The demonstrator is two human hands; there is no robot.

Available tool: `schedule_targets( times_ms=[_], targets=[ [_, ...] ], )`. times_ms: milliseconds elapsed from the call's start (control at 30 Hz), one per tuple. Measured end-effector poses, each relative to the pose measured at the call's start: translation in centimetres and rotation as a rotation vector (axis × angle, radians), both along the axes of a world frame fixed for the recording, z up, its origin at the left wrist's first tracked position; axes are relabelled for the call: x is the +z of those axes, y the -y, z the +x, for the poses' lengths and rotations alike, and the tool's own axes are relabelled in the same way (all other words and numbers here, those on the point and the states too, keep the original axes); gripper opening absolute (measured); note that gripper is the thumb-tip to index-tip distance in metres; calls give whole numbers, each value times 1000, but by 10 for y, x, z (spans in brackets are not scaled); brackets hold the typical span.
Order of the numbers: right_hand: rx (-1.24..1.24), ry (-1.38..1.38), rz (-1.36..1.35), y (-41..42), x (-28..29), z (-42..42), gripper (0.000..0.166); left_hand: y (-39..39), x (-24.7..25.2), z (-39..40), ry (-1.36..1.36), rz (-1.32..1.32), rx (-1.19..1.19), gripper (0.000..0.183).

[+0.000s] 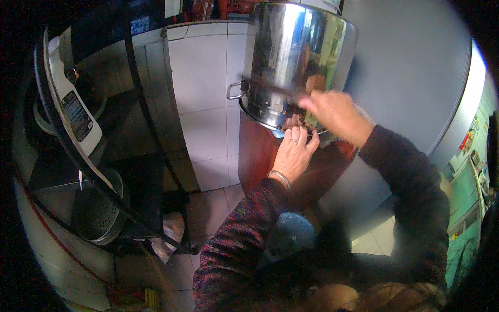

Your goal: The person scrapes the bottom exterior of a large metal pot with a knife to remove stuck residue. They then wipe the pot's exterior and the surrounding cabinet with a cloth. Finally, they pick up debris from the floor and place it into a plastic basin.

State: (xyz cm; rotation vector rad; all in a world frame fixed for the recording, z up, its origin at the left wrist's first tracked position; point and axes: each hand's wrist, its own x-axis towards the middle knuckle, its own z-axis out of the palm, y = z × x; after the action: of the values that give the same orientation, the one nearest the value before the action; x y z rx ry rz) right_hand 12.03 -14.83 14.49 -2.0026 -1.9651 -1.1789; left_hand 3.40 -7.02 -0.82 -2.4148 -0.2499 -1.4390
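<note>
My left hand [294, 152], with a ring and a bracelet, rests its bent fingertips among small brown pieces [310, 128] at the lower rim of a large stainless-steel pot [278, 50]. Whether the fingers pinch any piece is hidden. Just above and to the right, my right hand [333, 113] is closed around a long dark tool [273, 86], probably a knife. Motion blurs both the hand and the tool, whose far end reaches left across the pot's shiny wall. A wire handle [234, 91] sticks out at the pot's left side. Reddish-brown wood [255, 156] stands beneath.
A grey panel [409, 70] rises close on the right. White wall tiles [200, 78] lie behind. At left, a dark rack holds a white labelled bottle [80, 113] and a perforated metal pan [99, 218]. A clear plastic bag [171, 234] hangs low beside it.
</note>
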Motion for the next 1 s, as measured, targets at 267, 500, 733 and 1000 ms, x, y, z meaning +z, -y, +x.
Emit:
schedule_targets(
  times_ms=[267,500,733,1000],
  targets=[
    [-17,-33,10,6,-1,0,44,-1,-3,5,11,-19,1,37],
    [19,43,151,-2,23,5,42,-1,0,4,1,1,12,38],
    [22,11,131,-2,37,6,45,1,2,1,-9,-7,10,40],
    [16,-56,20,6,13,-1,44,-1,2,3,-4,-34,-14,38]
  ],
)
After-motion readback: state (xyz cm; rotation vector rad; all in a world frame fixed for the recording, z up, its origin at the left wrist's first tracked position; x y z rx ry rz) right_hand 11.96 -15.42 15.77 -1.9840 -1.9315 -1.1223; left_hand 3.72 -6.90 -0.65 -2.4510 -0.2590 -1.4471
